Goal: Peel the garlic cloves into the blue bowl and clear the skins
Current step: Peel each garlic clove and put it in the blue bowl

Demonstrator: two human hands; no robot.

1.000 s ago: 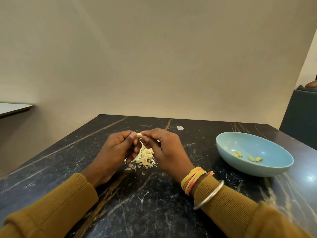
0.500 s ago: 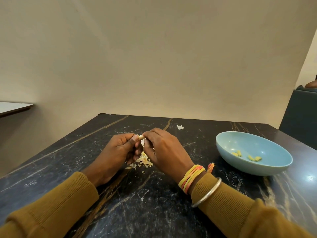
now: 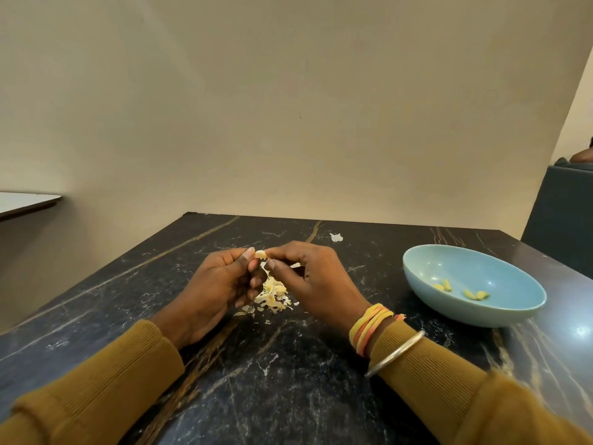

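small pale garlic clove (image 3: 260,253) pinched between left hand (image 3: 221,284) and right hand (image 3: 317,281) fingertips, above papery skin heap (image 3: 272,293) on black marble table (image 3: 288,380). versus half second ago, hands parted slightly, skin strip (image 3: 263,268) hung loose; peel likely nearly off. round light-blue bowl (image 3: 513,316) held peeled cloves (image 3: 446,285)

A black marble table (image 3: 288,396) abuts a beige wall (image 3: 288,107), dark seat (image 3: 561,220) beside it

The left forearm (image 3: 96,383) and right forearm (image 3: 449,390) angle inward, meeting at the garlic clove (image 3: 260,253); the left hand (image 3: 218,284), left of the clove, pinches it between thumb and curled fingers; the right hand (image 3: 316,281), right of it, pinches its other end, knuckles up.
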